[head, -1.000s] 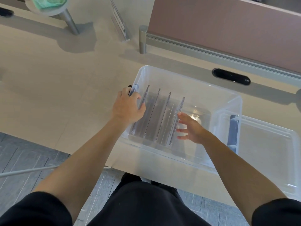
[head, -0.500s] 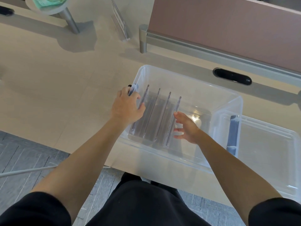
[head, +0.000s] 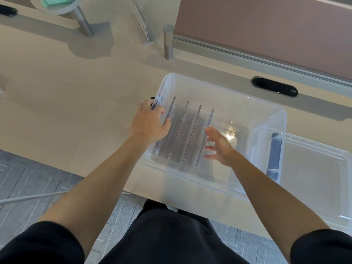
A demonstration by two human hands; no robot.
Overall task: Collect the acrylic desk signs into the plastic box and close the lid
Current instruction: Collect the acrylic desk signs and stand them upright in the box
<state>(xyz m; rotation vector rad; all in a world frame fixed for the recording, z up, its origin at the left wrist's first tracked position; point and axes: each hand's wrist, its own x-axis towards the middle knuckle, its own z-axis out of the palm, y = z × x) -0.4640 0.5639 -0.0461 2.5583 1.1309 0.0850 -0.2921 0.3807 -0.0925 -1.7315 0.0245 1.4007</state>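
left hand (head: 150, 123): i see it curled over the left rim of the box (head: 224, 88), fingers closed around the handle there, steadying it.
right hand (head: 219, 147): open inside the box, palm facing the row of signs, fingers spread; i can't tell if the fingertips touch the nearest panel.
signs in box (head: 185, 134): four clear panels standing on edge, side by side, in the left half of the box at frame centre.
stray sign (head: 142, 21): one more stands on the bench (head: 57, 88) at upper centre, well apart from the box.
lid (head: 314, 168): lying flat, just right of the box, lower right of frame.
handling: i judge the panels stiff, light, slick and easily scratched; best pinched by the top edge or held by both side edges, not by the faces.
remaining: the stray sign, then the lid.
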